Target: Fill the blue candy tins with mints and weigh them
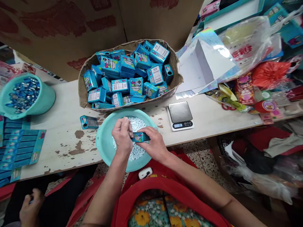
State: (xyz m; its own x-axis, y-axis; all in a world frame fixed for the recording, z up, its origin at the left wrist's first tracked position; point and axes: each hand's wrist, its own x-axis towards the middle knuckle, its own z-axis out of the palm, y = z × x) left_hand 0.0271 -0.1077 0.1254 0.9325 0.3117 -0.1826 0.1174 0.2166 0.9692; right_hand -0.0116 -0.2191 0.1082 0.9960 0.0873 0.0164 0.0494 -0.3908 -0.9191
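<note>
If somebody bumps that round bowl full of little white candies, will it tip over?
Probably yes: the teal bowl seems to overhang the table edge, so a bump might tip it. The white candies look small and rounded, so they would likely roll and scatter. It seems light plastic.

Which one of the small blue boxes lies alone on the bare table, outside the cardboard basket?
The single blue box left of the teal bowl. The other boxes are piled in the cardboard basket, and one more is held in both hands over the bowl.
</note>
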